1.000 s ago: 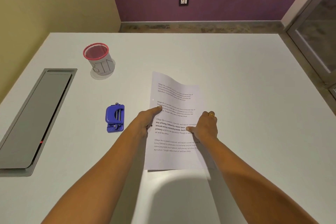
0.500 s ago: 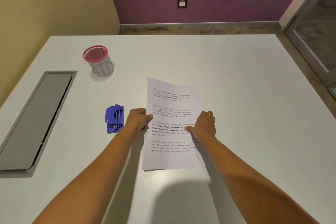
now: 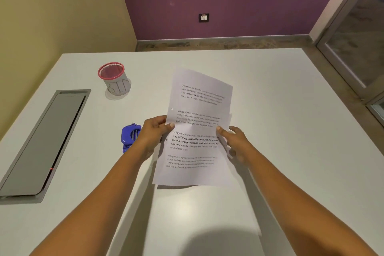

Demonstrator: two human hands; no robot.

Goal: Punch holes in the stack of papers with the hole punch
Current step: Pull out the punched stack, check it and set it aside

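A thin stack of printed white papers [image 3: 197, 110] is held tilted above the white table [image 3: 280, 151], with two punched holes showing along its left edge. My left hand [image 3: 154, 133] pinches the left edge at mid-height. At the right edge my right hand [image 3: 234, 141] holds the stack, its thumb on the top sheet. A blue hole punch [image 3: 129, 137] lies on the table just left of my left hand, partly hidden by it.
A mesh cup with a red rim [image 3: 114, 79] stands at the back left. A grey recessed cable hatch [image 3: 41, 141] runs along the table's left side. A glass door [image 3: 357, 48] is at the right.
The papers lay flat on the table; both hands have now lifted them by their side edges and tilted them. My left hand shifted its grip along the left edge.
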